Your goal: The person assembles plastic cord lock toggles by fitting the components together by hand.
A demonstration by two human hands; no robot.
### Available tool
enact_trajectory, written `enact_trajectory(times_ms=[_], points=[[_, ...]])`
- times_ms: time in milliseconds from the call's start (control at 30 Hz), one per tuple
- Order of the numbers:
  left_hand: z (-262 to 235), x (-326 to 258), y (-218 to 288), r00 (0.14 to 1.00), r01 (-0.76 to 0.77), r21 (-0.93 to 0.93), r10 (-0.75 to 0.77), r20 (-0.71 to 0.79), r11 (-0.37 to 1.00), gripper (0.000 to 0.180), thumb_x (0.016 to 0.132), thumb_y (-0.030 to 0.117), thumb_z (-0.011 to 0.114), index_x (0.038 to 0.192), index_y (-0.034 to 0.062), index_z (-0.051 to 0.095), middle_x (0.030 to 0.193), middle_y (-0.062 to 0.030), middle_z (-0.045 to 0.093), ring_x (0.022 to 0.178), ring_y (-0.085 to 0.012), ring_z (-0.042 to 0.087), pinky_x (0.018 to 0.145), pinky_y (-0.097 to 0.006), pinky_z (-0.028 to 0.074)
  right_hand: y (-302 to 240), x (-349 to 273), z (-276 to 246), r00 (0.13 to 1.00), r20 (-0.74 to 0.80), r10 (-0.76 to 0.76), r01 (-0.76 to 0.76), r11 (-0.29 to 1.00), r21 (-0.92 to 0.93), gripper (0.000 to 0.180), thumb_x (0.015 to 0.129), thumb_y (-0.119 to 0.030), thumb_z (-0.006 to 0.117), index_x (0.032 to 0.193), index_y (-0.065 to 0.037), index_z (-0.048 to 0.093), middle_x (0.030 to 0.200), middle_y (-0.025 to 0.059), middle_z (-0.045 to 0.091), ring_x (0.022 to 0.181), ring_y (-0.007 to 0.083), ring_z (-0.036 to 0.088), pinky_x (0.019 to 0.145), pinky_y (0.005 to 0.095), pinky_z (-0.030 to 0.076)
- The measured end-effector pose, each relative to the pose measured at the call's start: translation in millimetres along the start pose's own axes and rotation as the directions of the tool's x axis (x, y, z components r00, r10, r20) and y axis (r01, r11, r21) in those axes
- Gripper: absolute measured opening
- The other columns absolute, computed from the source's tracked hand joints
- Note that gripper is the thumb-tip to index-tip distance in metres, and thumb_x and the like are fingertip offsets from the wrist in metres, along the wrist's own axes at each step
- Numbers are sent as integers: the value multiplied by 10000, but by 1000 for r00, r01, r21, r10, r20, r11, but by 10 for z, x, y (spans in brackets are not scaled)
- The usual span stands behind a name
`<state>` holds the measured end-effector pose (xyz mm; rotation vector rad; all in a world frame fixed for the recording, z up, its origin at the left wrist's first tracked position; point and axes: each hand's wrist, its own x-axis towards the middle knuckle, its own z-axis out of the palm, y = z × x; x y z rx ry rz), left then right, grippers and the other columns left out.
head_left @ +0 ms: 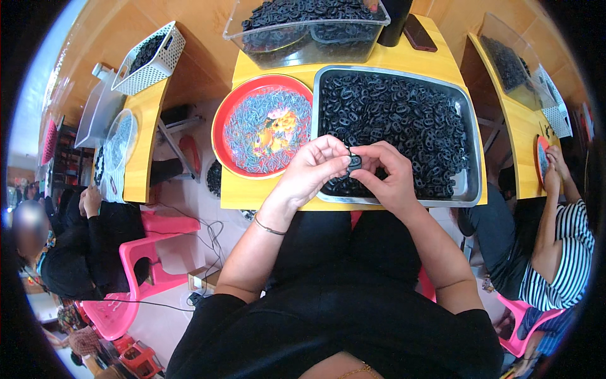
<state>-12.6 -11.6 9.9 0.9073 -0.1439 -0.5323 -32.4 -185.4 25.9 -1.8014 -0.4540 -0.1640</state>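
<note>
A small black plastic piece is pinched between my two hands, over the near edge of the steel tray. My right hand grips it between thumb and curled index finger. From the other side, my left hand closes thumb and fingertips on its left edge; whatever else those fingertips hold is too small to make out. The steel tray beneath is heaped with similar black pieces, many with two holes. Beside it on the left, a red round tray holds a scatter of thin silvery bits over a flower print.
A clear plastic bin of black pieces stands at the back of the yellow table, with a dark phone to its right. People sit at side tables left and right. A pink chair and loose cables are at lower left.
</note>
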Motion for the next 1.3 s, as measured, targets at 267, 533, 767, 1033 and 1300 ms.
enact_trajectory(times_ms=[267,533,767,1033,1300], points=[[86,431,811,917,-299,416,379,-122,859,103,780,64,618,863,44,560,743,-2,566,635,-81,519,605,-199,428,46,-18,-40,989,-149,7,-1,999,43,196,761,-39,604,957,-38,604,780,60,561,646,115,557,568,221,441],[-295,590,1807,651,-356,903,757,55,240,306,835,107,572,1105,-34,546,1021,-133,603,976,-179,558,861,-270,422,15,-13,36,990,-140,-32,28,999,-26,174,760,-7,593,925,-54,617,751,46,563,617,98,548,535,213,418],[-817,-735,975,518,-156,943,837,-177,295,334,943,198,377,1126,-39,525,1112,-136,559,1062,-185,506,938,-298,361,47,-17,11,986,-143,-86,82,996,-34,139,766,12,589,889,-43,622,758,55,567,614,113,566,531,219,432],[-568,-1849,561,571,21,948,774,-273,318,203,885,69,436,1000,-44,560,975,-121,584,923,-180,558,832,-282,417,-22,-28,76,992,-80,-100,96,994,-53,69,790,-34,579,841,-22,625,708,77,586,610,148,575,546,247,442],[1477,-1674,1294,459,-880,421,616,641,217,509,901,453,371,1047,2,556,947,-213,606,876,-367,586,753,-481,466,-114,-89,72,972,-34,-234,220,947,-234,66,786,-36,578,827,-19,627,719,95,589,604,190,570,544,268,441]])
